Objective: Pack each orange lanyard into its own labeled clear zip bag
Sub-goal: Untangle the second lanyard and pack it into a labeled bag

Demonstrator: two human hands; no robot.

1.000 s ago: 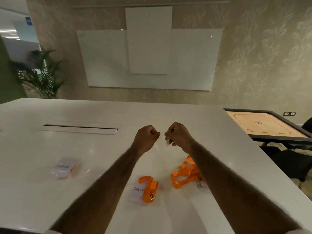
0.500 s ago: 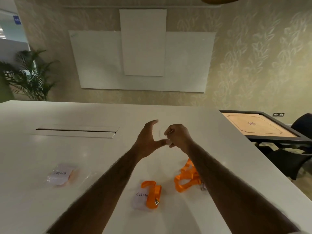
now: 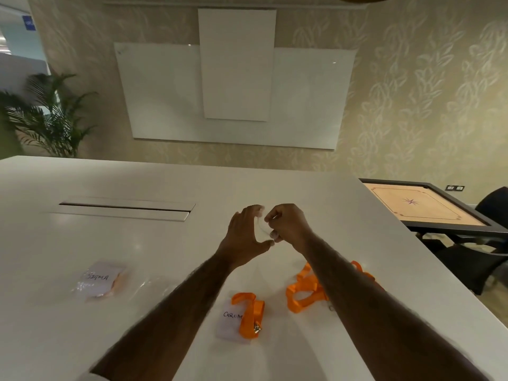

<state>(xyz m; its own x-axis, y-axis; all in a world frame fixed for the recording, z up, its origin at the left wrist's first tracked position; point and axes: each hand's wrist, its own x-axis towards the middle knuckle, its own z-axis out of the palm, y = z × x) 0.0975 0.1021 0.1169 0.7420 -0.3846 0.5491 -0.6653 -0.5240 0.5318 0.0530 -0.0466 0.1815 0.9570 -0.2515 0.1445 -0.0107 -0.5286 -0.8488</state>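
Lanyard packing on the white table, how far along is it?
Done: the SIGMA bag looks packed, orange showing inside. In hand: the right grip pinches what seems a faint clear bag, the left grip open beside it. Left: one lanyard lies across the CHROM bag, not visibly inside, and a loose orange pile waits.

The lanyards [image 3: 305, 291] are recorded as orange, the table [image 3: 110, 243] as white. The wall [image 3: 412, 105] is noted as beige with a leaf pattern. A tan game board [image 3: 423, 206] is framed in black.
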